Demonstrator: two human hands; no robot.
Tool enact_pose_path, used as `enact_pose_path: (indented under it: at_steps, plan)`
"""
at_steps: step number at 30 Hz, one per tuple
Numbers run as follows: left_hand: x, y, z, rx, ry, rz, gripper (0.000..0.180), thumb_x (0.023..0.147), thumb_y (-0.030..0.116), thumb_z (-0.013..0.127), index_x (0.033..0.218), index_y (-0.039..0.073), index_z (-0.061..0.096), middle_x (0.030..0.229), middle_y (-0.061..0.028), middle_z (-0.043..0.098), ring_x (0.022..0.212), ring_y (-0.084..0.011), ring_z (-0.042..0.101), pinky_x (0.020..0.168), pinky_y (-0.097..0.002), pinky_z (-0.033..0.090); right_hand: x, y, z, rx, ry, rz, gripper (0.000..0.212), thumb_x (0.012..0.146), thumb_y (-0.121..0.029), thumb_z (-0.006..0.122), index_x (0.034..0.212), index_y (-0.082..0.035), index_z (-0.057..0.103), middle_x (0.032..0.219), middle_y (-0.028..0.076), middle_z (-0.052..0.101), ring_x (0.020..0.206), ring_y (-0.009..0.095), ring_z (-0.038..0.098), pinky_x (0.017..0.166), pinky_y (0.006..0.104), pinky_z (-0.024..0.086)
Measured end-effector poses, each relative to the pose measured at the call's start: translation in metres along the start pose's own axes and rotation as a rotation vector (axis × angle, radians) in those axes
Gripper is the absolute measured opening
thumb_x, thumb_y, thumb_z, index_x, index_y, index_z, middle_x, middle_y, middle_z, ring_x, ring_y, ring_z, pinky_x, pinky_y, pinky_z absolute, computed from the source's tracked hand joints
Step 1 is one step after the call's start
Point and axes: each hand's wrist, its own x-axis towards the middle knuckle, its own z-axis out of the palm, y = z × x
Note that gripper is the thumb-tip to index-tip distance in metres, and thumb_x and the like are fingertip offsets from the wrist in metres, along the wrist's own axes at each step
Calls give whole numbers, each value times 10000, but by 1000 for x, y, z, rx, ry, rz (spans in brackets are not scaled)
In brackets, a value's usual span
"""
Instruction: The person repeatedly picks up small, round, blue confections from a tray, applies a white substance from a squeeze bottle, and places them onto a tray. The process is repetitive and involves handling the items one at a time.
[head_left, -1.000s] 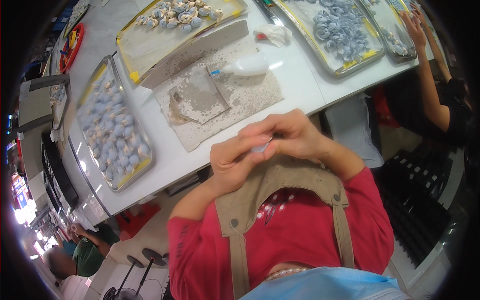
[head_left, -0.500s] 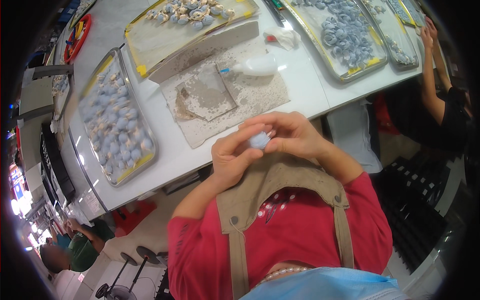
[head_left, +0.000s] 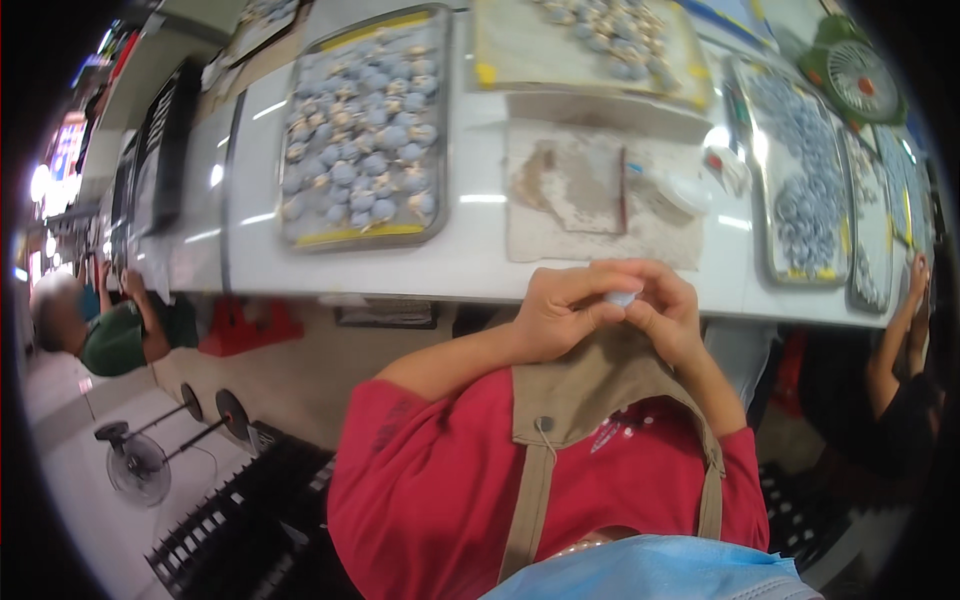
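My left hand (head_left: 562,318) and my right hand (head_left: 668,303) meet just off the table's near edge, in front of my brown apron. Between their fingertips they pinch a small rounded blue-grey piece (head_left: 620,298), mostly hidden by the fingers. Beyond them lies a stained board (head_left: 665,243), with a white squeeze bottle (head_left: 672,190) with a blue tip lying on it. At left, a metal tray (head_left: 443,110) holds many round blue-grey pieces (head_left: 360,155) with cream parts.
A yellow-edged tray (head_left: 490,45) holds more pieces at the back. Crumpled tissue (head_left: 730,172) lies near a right-hand tray (head_left: 768,235) of blue-grey curled pieces. A green fan (head_left: 858,82) stands far right. Other people's hands (head_left: 914,290) work at the right edge; black crates (head_left: 240,520) sit lower left.
The view has swung, so the table now runs level and the left tray appears higher and further right. Both hands keep holding the small piece, of which less now shows.
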Motion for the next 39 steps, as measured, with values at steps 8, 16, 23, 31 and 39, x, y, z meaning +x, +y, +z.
enact_pose_path:
  at_steps: [8,16,23,31,39]
  plan:
    - [-51,21,-76,503,407,216,273,767,56,680,1031,5,636,983,-111,665,835,-149,641,701,-260,513,54,12,48,-442,-175,78,364,859,-111,600,1192,5,509,1103,103,610,1026,165,568,887,299,441]
    - [-87,36,-200,1307,937,167,253,719,130,730,950,55,661,810,-73,649,600,-188,559,562,-287,449,112,20,93,-591,-218,111,201,860,-85,586,1031,14,621,942,89,663,916,136,602,837,273,455]
    - [-85,37,-254,1301,963,17,245,721,148,704,947,72,650,822,-63,627,720,-232,580,650,-330,462,141,31,130,-676,-332,48,175,864,-80,577,995,16,641,904,73,667,844,124,602,809,268,462]
    - [-65,50,-307,1509,703,-137,343,699,48,662,1033,106,605,990,-67,581,921,-258,542,761,-374,466,167,42,158,-639,-347,31,169,862,-84,579,998,-9,646,903,86,667,857,136,620,771,264,478]
    - [-65,72,-269,338,677,105,374,763,-48,613,1118,11,508,1045,-80,519,932,-183,565,774,-266,475,187,48,173,-685,-274,-191,268,825,-70,613,1091,-43,600,1013,98,635,906,173,611,767,286,484]
